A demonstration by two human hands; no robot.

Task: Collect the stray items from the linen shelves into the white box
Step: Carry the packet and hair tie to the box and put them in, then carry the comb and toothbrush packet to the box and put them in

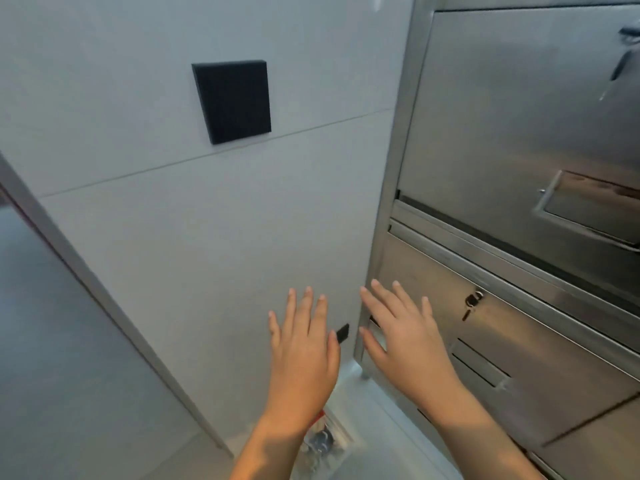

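Observation:
My left hand (304, 344) and my right hand (401, 337) are both held out in front of me with straight, spread fingers, and neither holds anything. They hover side by side before a pale wall and the corner of a steel cabinet (502, 306). Low between my forearms lies a clear packet with dark and red contents (325, 438) on the floor. No linen shelves and no white box are in view.
A black square plate (232, 100) is fixed on the tiled wall, and a small black tab (343, 332) sits lower by my left thumb. The cabinet has a key (471, 304) in a lock and recessed handles. A grey door frame (104, 299) runs down the left.

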